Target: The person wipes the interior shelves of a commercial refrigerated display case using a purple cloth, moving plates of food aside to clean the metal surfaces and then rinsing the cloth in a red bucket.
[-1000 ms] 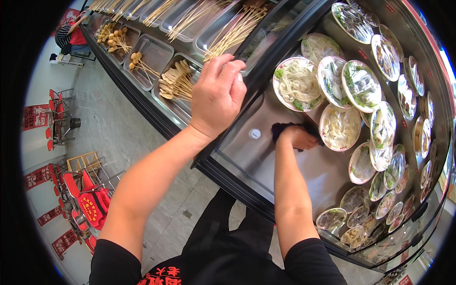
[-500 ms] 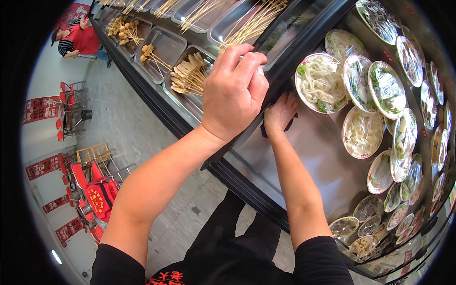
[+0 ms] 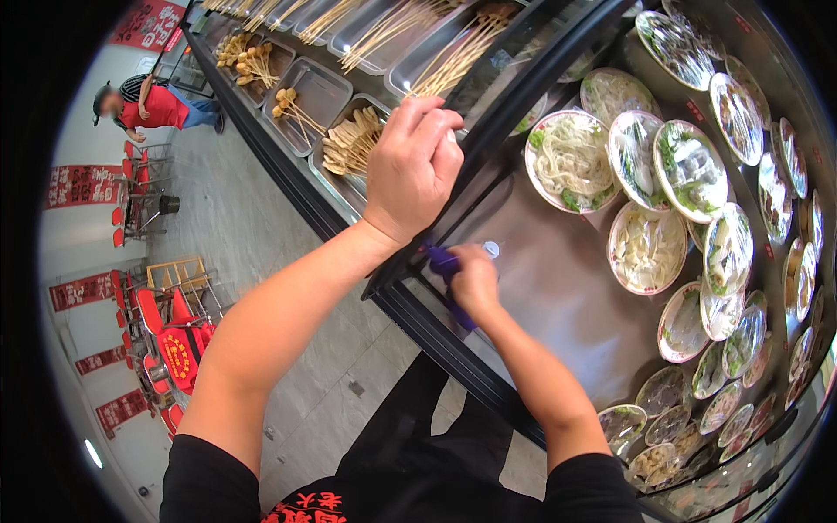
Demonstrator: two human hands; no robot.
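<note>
My right hand [image 3: 473,281] presses a dark purple cloth [image 3: 461,319] against the bare metal shelf [image 3: 545,296] of a display cabinet, close to its front corner. The fingers are bunched round the cloth. Higher up, my left hand [image 3: 411,170] is curled closed beside the cabinet's black frame [image 3: 501,109]; what its fingers grip is hidden. A small pale round thing [image 3: 491,250] lies or shows next to my right hand. Beyond it stands a plate of white noodles with greens [image 3: 571,161], and below that a plate of pale sliced food [image 3: 648,247].
Film-wrapped plates [image 3: 690,170] crowd the cabinet's right side, several overlapping. Left of the frame, metal trays [image 3: 318,91] hold skewers [image 3: 350,144]. The black front rail [image 3: 436,344] runs before my legs. Red chairs [image 3: 179,336] and a person in red [image 3: 161,106] are at far left.
My right hand has pulled the cloth left and nearer, toward the front corner of the shelf. My left hand stays curled by the frame. The person at far left has shifted posture.
</note>
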